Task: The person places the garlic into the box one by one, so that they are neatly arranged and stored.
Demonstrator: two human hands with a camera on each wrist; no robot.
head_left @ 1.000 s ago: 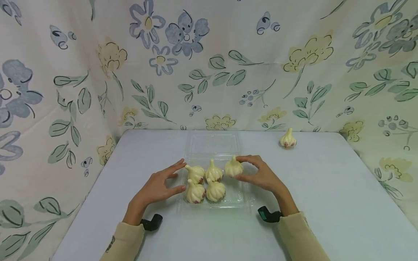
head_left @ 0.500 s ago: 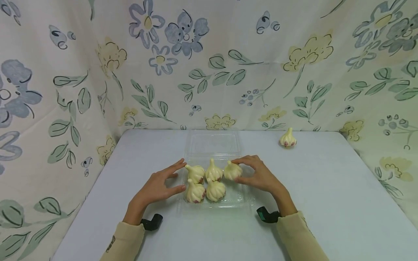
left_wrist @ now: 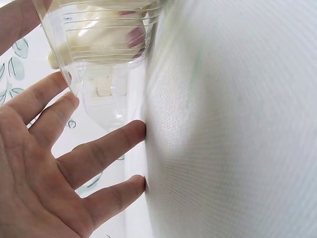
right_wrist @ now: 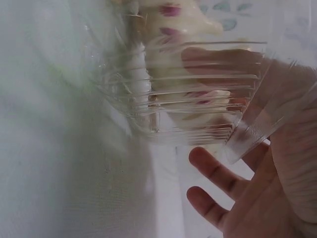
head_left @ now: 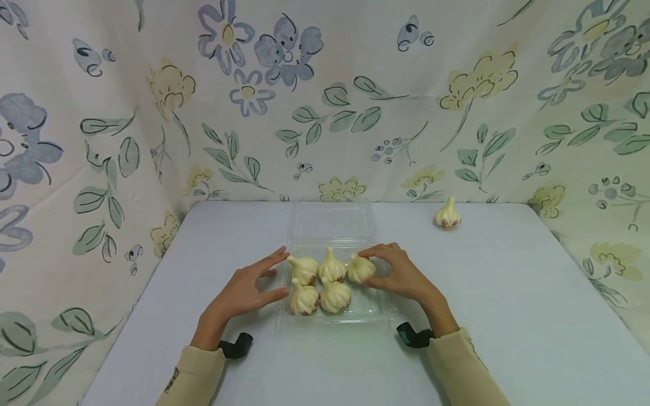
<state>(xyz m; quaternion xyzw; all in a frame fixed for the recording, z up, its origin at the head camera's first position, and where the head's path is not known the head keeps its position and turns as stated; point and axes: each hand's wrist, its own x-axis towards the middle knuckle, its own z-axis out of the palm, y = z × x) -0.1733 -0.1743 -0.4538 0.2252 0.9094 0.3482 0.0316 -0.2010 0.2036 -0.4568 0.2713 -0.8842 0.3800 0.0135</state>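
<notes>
A clear plastic clamshell box [head_left: 363, 301] stands at the middle of the table with its lid [head_left: 332, 223] laid open at the back. My right hand [head_left: 403, 273] reaches over its right side and pinches a garlic bulb [head_left: 361, 269] in the back right of the box. Through the ribbed wall in the right wrist view, the right thumb [right_wrist: 213, 62] shows beside the bulb. Several other garlic bulbs, such as one at front middle [head_left: 336, 297], sit to its left. My left hand [head_left: 249, 290], fingers spread, steadies the left rim; two fingertips touch the tabletop in the left wrist view.
One more garlic bulb [head_left: 448, 214] stands upright near the table's back right edge. The white table [head_left: 508, 293] ends at a floral curtain [head_left: 350, 113] behind and at the sides. Black wrist cameras, left [head_left: 236, 345] and right [head_left: 414, 335], jut inward from both wrists.
My right hand has brought its garlic bulb slightly left and down into the back right of the box, tilting its stem leftward. The left hand has stayed at the rim.
</notes>
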